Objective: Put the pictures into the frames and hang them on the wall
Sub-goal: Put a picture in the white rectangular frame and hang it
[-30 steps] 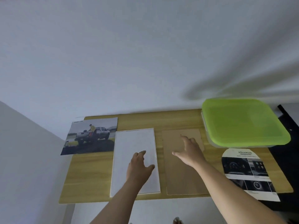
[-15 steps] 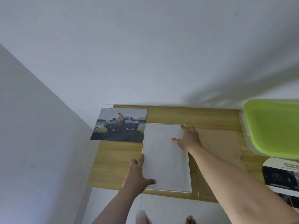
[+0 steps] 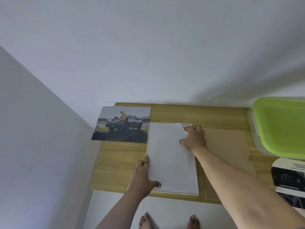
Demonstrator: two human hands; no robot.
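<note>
white frame flat on the wooden surface. left hand pins its near-left corner; right hand pinches the white sheet at the far-right corner. peel slowly, keeping the frame braced.

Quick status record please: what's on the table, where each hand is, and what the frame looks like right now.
surface: wooden table against a white wall
frame: white frame lying flat, white sheet inside
left hand: left hand braces the frame's near-left edge
right hand: right hand pinches the sheet's far-right corner, peeled up
truck picture: truck picture far left, overhanging the table edge
backing: brown backing board right of the frame
other: green-lidded box; car brochure
</note>
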